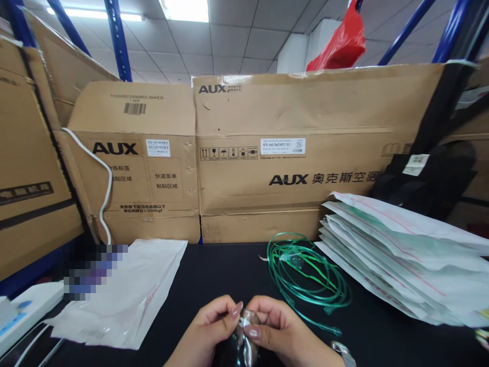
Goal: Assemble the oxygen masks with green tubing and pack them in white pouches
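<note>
At the bottom centre, a shiny, see-through plastic bag (246,339) is pinched between both hands, its lower part cut off by the picture edge. My left hand (217,326) is closed, thumb and forefinger gripping the bag's left side near the top. From the right, my right hand (277,326) is closed on the same bag with its thumb across the front. The fingertips of both hands nearly meet. Beyond the right hand, a loose coil of green clear tubing (309,278) lies on the black table, with a small clear fitting amid its loops.
A stack of white packets (397,270) stands at the right. On the left lie a flat white packet (141,306) and a white power strip (30,311) with a cable (109,188). Cardboard panels (244,188) wall off the back of the table (214,275).
</note>
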`<state>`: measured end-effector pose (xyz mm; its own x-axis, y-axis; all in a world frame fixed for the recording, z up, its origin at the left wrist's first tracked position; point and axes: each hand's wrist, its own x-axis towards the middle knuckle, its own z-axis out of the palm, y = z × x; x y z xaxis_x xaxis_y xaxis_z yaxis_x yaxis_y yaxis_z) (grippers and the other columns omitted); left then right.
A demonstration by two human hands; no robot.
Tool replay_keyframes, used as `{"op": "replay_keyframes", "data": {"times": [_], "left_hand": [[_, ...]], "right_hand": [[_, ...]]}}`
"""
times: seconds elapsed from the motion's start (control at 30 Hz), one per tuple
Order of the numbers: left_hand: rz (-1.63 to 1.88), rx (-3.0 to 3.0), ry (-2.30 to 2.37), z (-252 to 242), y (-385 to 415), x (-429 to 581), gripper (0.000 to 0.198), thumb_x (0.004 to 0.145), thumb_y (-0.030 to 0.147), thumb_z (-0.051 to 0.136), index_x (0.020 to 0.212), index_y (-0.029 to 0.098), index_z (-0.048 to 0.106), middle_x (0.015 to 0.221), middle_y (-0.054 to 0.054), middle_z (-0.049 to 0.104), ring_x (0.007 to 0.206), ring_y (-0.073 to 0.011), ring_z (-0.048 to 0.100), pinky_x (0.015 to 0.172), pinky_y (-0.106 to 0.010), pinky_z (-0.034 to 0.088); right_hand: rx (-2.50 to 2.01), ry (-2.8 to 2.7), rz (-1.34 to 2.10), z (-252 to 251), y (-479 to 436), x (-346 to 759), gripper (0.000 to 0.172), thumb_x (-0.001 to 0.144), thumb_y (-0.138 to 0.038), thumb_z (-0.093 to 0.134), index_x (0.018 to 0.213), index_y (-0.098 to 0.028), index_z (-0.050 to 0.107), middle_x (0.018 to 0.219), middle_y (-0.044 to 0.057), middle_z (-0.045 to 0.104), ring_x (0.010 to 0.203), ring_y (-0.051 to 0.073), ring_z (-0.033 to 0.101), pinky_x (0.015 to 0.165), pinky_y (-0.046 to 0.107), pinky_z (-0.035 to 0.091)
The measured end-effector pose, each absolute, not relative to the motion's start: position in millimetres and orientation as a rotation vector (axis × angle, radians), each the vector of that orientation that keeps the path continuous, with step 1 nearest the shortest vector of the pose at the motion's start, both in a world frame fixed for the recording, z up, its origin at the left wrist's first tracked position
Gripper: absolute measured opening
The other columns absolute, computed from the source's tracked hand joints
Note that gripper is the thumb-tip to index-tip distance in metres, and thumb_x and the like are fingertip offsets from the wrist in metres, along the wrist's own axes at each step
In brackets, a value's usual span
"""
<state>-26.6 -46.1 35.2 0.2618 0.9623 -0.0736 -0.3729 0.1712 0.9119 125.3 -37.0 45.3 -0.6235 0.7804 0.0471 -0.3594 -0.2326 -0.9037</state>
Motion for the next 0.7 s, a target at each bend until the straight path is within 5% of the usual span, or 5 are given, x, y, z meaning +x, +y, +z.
{"op": "replay_keyframes", "data": {"times": [0.23,0.7], "left_hand": [[1.115,0.716,0.638,41.0,-47.9,-30.3,0.027,0.062,0.035,0.072,0.057,0.016,0.054,0.057,0.003,0.055,0.057,-0.0108,0.049,0.06,-0.023,0.035],[1.044,0.619,0.532,31.0,-43.7,-30.2,0.018,0.066,0.03,0.071,0.069,0.015,0.061,0.065,-0.002,0.064,0.062,-0.0129,0.058,0.062,-0.024,0.04]], "right_hand": [[-0.488,-1.145,1.93,55.0,-34.5,122.3,0.029,0.072,-0.04,0.064,0.069,-0.011,0.064,0.066,0.004,0.061,0.067,0.013,0.054,0.067,0.025,0.038],[-0.557,-1.062,1.935,46.8,-32.8,124.0,0.024,0.067,-0.034,0.07,0.065,-0.011,0.062,0.063,0.002,0.061,0.059,0.011,0.053,0.061,0.023,0.038]]}}
